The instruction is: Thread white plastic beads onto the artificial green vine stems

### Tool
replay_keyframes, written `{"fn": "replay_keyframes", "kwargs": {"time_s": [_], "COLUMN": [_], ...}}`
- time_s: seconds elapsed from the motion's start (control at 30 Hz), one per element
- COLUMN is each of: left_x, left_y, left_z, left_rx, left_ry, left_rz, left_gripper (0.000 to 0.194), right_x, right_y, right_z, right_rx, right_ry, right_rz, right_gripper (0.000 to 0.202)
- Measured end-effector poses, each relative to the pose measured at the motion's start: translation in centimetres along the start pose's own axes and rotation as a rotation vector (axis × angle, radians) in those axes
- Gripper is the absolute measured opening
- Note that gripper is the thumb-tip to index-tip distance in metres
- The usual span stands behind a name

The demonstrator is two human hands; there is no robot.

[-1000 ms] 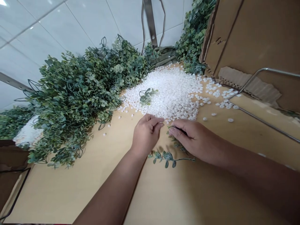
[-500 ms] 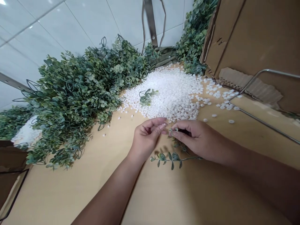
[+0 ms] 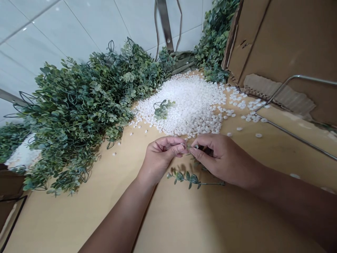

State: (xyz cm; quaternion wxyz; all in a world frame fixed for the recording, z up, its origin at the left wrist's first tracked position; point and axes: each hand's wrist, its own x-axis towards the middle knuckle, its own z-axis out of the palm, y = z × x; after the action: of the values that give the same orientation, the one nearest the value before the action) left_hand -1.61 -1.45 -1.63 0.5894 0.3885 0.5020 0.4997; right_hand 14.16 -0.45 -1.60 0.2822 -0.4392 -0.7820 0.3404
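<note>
My right hand [image 3: 223, 160] pinches the stem end of a small artificial leafy sprig [image 3: 189, 178], whose green leaves hang below my fingers over the tan table [image 3: 184, 218]. My left hand [image 3: 160, 156] meets it fingertip to fingertip, thumb and forefinger pinched on something tiny, probably one of the white pieces; it is too small to tell. Just beyond my hands lies a heap of small white round pieces [image 3: 195, 102].
A big pile of green artificial sprigs [image 3: 79, 109] covers the left and back of the table. One loose sprig [image 3: 162, 109] lies on the white heap. Cardboard [image 3: 284, 42] leans at the right behind a metal rod frame [image 3: 295, 137]. White tiled wall behind.
My two hands have drawn together until their fingertips touch. The sprig's hanging leaves have shifted slightly left. The view has drifted a little.
</note>
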Motion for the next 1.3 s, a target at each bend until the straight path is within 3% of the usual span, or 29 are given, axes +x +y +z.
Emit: {"fn": "replay_keyframes", "kwargs": {"time_s": [0.53, 1.3], "left_x": [-0.40, -0.46], "left_y": [-0.06, -0.01], "left_z": [0.49, 0.88], "left_rx": [0.016, 0.083], "left_ry": [0.040, 0.032], "left_rz": [-0.041, -0.050], "left_gripper": [0.020, 0.020], "right_x": [0.05, 0.10], "right_y": [-0.13, -0.40], "right_z": [0.34, 0.18], "right_rx": [0.051, 0.022], "right_ry": [0.080, 0.042], "right_rz": [0.010, 0.063], "right_gripper": [0.017, 0.020]}}
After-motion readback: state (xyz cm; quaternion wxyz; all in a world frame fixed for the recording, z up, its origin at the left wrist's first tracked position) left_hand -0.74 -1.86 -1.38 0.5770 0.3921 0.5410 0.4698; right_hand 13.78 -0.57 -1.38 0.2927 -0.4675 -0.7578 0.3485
